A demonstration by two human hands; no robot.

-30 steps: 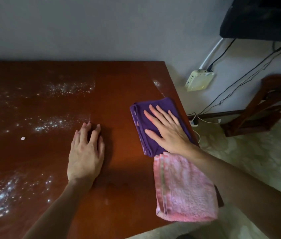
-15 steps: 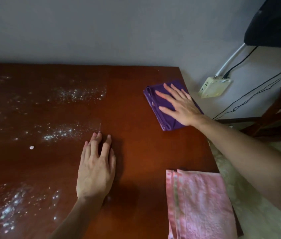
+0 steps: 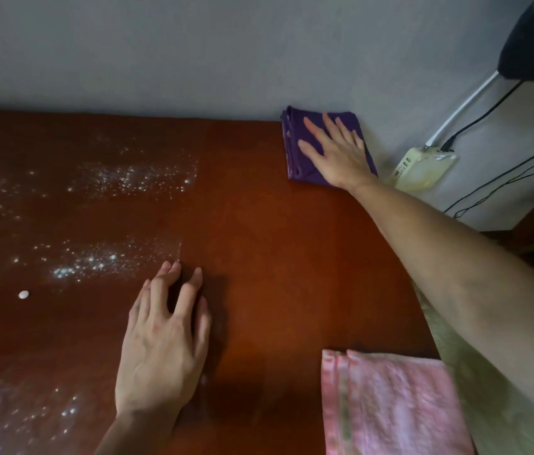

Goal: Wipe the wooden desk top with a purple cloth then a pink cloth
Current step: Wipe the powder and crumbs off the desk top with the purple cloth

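Pushed farther since a second ago, the purple cloth (image 3: 295, 149) now sits at the bench's (image 3: 275, 257) far right corner against the wall, no longer beside the pink cloth (image 3: 390, 405). On it the right hand (image 3: 334, 152) presses flat, fingers spread, gripping nothing. Nearer the person, the left hand (image 3: 163, 349) rests open, palm down on bare wood. White specks (image 3: 101, 261) dust the left side.

Dim, flat indoor light, no clear source; left hand (image 3: 163, 349) casts a soft shadow to its right on the desk top (image 3: 275, 257). Pink cloth (image 3: 390, 405) is smeared with blur. Wide-angle bending at frame edges.
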